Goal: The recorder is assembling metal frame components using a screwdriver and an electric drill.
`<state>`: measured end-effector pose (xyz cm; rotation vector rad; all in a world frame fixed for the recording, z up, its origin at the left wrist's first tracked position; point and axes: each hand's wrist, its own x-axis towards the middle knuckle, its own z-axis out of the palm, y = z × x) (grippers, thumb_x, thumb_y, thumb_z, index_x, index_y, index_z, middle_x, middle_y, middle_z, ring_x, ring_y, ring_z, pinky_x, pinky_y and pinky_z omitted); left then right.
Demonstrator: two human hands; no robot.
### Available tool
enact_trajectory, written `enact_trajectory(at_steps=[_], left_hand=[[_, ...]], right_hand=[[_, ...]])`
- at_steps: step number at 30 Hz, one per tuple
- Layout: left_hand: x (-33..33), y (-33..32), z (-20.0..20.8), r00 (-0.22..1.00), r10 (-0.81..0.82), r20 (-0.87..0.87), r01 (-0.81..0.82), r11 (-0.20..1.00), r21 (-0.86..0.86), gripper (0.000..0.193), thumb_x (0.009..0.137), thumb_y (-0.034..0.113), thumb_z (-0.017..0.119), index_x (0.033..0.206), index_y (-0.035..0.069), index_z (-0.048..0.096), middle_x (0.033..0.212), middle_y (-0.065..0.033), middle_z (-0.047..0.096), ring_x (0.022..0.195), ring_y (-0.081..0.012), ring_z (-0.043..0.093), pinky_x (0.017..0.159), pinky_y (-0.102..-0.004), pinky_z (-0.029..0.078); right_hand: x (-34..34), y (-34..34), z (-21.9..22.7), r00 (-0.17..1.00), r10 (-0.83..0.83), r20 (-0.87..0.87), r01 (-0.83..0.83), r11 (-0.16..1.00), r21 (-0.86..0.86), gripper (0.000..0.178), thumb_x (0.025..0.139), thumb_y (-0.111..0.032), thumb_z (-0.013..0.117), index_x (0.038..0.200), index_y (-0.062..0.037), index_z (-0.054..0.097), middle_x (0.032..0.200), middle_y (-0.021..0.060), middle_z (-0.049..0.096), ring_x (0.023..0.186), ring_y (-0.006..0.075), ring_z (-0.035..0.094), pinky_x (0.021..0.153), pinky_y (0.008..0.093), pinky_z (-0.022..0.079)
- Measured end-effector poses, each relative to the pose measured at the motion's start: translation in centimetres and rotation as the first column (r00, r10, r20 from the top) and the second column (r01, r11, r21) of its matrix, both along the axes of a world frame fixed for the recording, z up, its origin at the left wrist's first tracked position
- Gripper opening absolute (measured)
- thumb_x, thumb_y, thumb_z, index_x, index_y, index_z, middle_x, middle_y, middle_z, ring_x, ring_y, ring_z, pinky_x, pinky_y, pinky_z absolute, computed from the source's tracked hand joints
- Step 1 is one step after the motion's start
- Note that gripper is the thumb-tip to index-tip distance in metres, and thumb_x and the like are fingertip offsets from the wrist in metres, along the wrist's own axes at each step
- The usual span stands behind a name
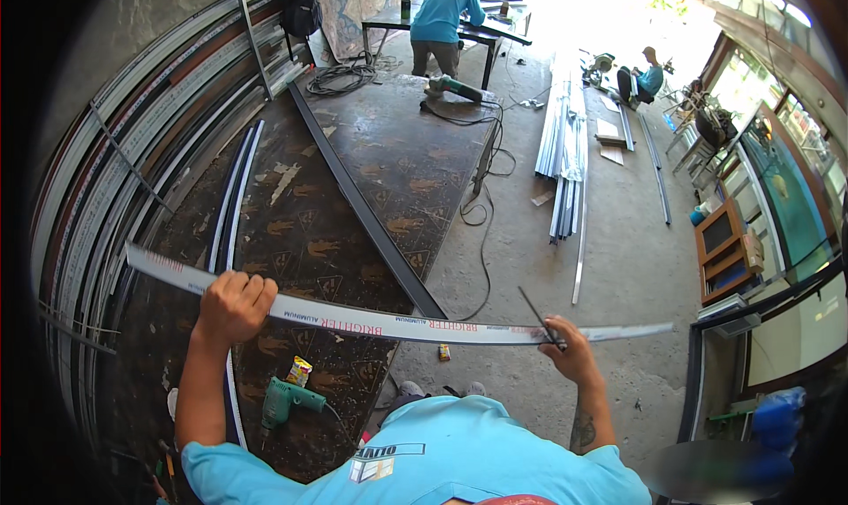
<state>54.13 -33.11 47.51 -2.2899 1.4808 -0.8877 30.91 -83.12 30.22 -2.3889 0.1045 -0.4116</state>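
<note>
My left hand (234,306) fist-grips long, flat white aluminium strip (397,322) | right hand (570,350) pinches strip plus thin dark rod (539,315) | green drill (284,401) below strip, on worn brown board (353,187)

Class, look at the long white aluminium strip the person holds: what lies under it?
Under the white strip you can see the dark workbench and a long dark bar crossing beneath it, then concrete floor on the right. The bar's near end is covered.
</note>
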Motion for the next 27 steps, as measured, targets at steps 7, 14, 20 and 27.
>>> enact_trajectory(at_steps=[7,14,20,27], left_hand=[[7.5,1.7,0.2,0.986,-0.165,0.034,0.162,0.984,0.072,0.008,0.073,0.015,0.061,0.075,0.007,0.059,0.06,-0.0011,0.049,0.053,-0.0161,0.051,0.048,-0.0303,0.042],[12.8,7.2,-1.0,1.0,-0.004,-0.012,0.003,0.999,-0.05,0.026,0.078,0.019,0.065,0.102,0.01,0.061,0.093,-0.0094,0.061,0.1,-0.0262,0.06,0.103,-0.0456,0.041],[12.1,3.6,-16.9,0.855,0.06,-0.516,-0.511,0.278,-0.814,0.072,0.09,0.057,0.056,0.129,-0.002,0.042,0.126,-0.0221,0.047,0.119,-0.0398,0.047,0.103,-0.047,0.036],[-5.3,-16.9,-33.2,0.395,-0.769,-0.503,-0.702,0.101,-0.705,0.054,0.1,0.049,0.041,0.125,0.002,0.047,0.118,-0.0212,0.057,0.107,-0.0349,0.059,0.091,-0.0424,0.045]], right_hand=[[0.0,8.6,-8.2,0.999,-0.038,0.019,0.036,0.997,0.072,0.055,0.069,-0.004,0.08,0.12,-0.0064,0.061,0.11,0.0171,0.065,0.103,0.0341,0.063,0.088,0.0398,0.051],[3.3,17.6,-9.6,0.979,0.125,-0.161,-0.091,0.974,0.205,0.063,0.067,-0.002,0.079,0.126,-0.0052,0.058,0.109,0.0179,0.066,0.1,0.0334,0.064,0.087,0.0389,0.052],[12.1,22.0,-5.5,0.986,0.09,-0.141,-0.041,0.945,0.324,0.059,0.077,0.0,0.073,0.131,-0.0012,0.049,0.107,0.0202,0.068,0.105,0.0252,0.066,0.089,0.0338,0.05],[25.3,24.5,-0.3,0.964,0.202,-0.17,-0.007,0.664,0.748,0.063,0.079,-0.002,0.072,0.135,-0.0001,0.044,0.115,0.0145,0.065,0.106,0.0219,0.063,0.092,0.0318,0.047]])
